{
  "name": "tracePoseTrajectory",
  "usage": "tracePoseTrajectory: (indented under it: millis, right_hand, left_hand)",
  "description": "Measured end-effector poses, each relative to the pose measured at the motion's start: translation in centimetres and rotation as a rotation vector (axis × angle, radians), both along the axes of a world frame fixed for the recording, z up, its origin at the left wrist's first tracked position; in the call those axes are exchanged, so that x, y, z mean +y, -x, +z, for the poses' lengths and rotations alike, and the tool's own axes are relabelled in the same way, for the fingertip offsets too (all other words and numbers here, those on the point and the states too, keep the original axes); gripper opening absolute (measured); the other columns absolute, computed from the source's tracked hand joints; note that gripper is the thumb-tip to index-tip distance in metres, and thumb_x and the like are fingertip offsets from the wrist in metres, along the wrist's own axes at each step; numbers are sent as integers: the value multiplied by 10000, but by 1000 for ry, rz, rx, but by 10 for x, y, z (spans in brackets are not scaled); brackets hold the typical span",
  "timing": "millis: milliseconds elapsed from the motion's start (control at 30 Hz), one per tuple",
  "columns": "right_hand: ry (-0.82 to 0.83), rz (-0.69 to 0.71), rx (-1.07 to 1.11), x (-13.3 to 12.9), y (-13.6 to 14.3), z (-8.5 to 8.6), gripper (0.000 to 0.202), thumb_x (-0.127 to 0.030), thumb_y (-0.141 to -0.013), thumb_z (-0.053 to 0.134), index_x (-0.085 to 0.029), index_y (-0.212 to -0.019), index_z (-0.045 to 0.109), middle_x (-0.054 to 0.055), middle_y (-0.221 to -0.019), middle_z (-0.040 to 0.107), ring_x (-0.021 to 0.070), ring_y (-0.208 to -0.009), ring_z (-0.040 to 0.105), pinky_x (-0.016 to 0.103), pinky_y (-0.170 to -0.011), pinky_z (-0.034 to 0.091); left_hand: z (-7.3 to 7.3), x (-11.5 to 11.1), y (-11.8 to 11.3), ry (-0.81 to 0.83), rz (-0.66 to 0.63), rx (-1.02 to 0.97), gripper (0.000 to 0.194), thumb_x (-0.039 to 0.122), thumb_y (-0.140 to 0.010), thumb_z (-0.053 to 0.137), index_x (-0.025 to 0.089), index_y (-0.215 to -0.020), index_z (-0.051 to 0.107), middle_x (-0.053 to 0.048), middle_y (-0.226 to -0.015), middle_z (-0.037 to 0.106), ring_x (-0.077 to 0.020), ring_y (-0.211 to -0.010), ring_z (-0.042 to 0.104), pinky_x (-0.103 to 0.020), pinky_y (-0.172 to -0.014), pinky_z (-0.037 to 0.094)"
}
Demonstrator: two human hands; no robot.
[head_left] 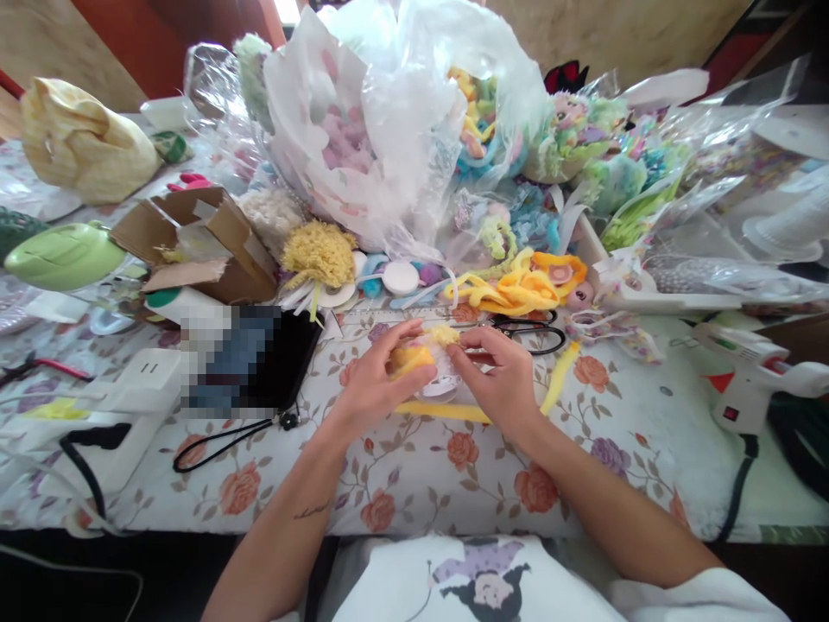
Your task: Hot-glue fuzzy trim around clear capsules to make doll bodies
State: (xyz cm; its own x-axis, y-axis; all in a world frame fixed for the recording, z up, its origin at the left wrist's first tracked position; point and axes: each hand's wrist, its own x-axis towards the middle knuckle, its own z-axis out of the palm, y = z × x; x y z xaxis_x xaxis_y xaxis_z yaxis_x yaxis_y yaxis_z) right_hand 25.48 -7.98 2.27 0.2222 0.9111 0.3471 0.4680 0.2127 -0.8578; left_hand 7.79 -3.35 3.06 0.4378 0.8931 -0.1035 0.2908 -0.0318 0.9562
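Yellow piece (413, 358), one, pinched by two hands (376, 371) (503, 371); one glue gun (739, 380) at right.

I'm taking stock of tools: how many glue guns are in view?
1: the white glue gun, well to the right of the right hand. Others may be hidden from view.

Small yellow-and-white piece (444, 358), partly hidden, beside a long yellow strip (449, 411)
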Motion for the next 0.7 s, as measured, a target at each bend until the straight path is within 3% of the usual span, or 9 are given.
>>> tracePoseTrajectory:
  millis: [200,433,600,700]
  right_hand:
    - [-2,21,17,0,-3,-1,78,-234,-856,592,-201,-786,605,9,-786,611,134,-736,589,258,-682,560]
    - [11,20,25,3,-7,-7,108,-264,-859,588,-188,-785,612,20,-779,629,134,-722,614,248,-673,553]
    - [23,48,-101,0,-7,-1,136,-287,-899,546,-202,-829,626,16,-823,678,134,-782,647,250,-745,556]
    - [23,54,-125,-8,-22,3,153,-309,-900,562,-207,-983,640,20,-955,699,128,-860,665,227,-754,558]
  left_hand:
    - [-4,1,-4,-53,27,-47,360,432,-854,615,258,-1167,646,-45,-1205,622,-217,-1012,603,-255,-794,487]
    - [-7,3,1,78,56,-34,407,489,-830,634,246,-1155,654,-42,-1082,683,-196,-883,627,-241,-720,491]
    - [-13,2,-6,204,192,-107,431,474,-721,744,281,-1100,676,7,-1083,704,-209,-957,622,-230,-738,506]
    - [-9,-1,-16,277,314,-104,416,434,-663,782,274,-1038,700,24,-1047,722,-213,-960,626,-233,-726,512]
